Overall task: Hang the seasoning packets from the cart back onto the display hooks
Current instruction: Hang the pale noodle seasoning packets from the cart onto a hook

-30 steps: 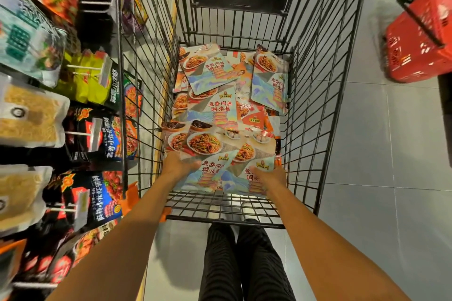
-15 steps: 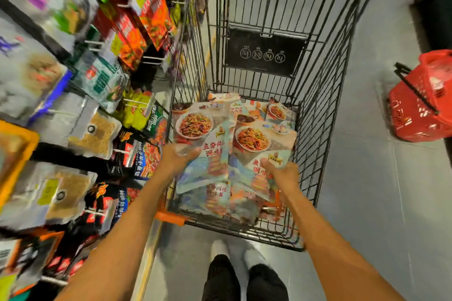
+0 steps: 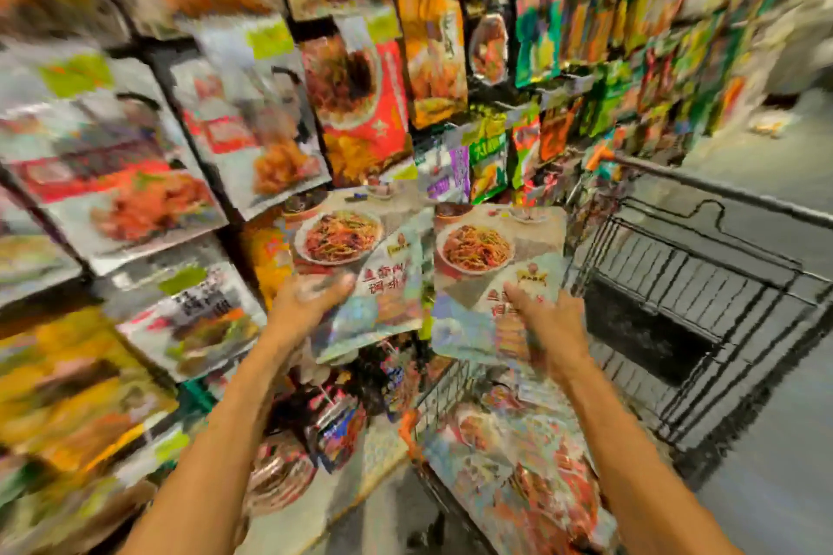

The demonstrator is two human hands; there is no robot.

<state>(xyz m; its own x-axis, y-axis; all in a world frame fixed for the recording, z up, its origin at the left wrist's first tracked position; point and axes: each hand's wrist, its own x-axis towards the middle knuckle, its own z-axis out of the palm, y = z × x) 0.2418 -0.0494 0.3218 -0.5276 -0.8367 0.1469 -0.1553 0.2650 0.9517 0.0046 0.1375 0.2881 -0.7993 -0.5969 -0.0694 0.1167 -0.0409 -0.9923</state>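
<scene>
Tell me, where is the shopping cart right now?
In the head view, the cart sits at the right, beside the packet display, behind the right hand.

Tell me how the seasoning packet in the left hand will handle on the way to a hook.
The packet looks flat, thin and glossy, so probably light, floppy and a bit slippery. The left hand holds only its lower edge, so the top may droop or sway.

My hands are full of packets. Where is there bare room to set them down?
Bare grey floor right of the black wire cart. Cart's far end looks empty; its near end holds loose seasoning packets. The display wall is packed, with no clear gap visible in the blur.
</scene>
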